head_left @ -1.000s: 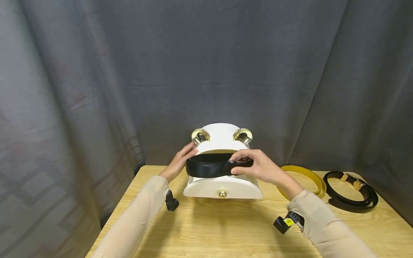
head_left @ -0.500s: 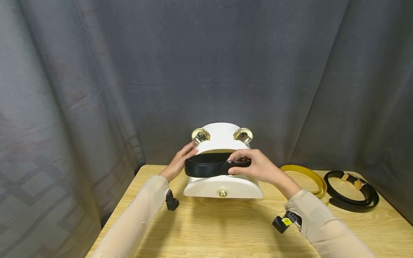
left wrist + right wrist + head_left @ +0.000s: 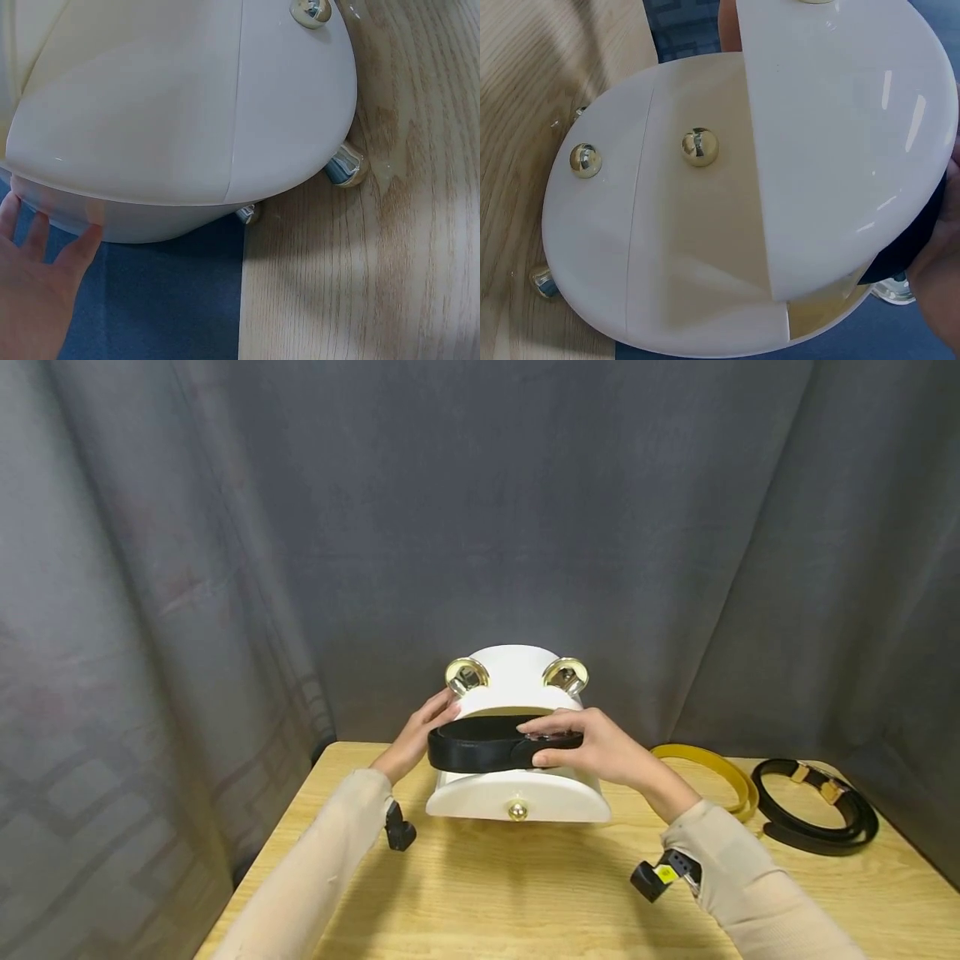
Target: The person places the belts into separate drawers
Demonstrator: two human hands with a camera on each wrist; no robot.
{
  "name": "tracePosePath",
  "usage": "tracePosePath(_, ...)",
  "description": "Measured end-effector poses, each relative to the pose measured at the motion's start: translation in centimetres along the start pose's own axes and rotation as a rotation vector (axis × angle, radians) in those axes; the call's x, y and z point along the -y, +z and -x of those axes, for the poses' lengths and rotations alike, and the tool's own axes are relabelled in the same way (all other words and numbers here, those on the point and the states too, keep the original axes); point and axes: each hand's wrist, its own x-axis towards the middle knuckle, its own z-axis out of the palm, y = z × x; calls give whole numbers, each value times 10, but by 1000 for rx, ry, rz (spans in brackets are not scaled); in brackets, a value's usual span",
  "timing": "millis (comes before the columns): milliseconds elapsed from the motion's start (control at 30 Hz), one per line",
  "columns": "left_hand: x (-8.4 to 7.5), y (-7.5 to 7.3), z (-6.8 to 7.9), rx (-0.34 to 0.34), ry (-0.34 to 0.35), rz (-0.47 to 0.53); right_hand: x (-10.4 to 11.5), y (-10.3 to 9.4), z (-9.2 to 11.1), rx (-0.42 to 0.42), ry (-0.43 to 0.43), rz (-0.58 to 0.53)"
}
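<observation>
A white rounded case [image 3: 512, 668] with gold knobs and drawers stands on the table, one upper drawer pulled out, its white front [image 3: 847, 150] toward me. Over that drawer lies a coiled black belt [image 3: 472, 755], the silvery buckle at its right end partly under my fingers. My right hand [image 3: 600, 747] holds the belt there, thumb on its front face and fingers reaching over the top. Along the case's left side rests my left hand [image 3: 416, 735]. In the left wrist view its spread fingertips [image 3: 91, 234] touch the white wall.
To the right on the wooden table [image 3: 517, 893] lie a coiled yellow belt [image 3: 708, 762] and a dark belt [image 3: 813, 835] with gold fittings. Two gold, ear-like pieces [image 3: 467, 677] stick up from the case's top. Grey curtains [image 3: 525, 527] hang behind the table.
The black belt and my right hand have shifted slightly left. The right fingers have straightened and reach farther left over the buckle. My left hand keeps its place.
</observation>
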Motion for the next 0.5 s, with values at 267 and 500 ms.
tracePosePath(267,0,1,0,-4,-8,6,0,1,-3,-3,27,-7)
tracePosePath(500,1,1,-1,2,-5,3,-3,2,-6,7,12,16)
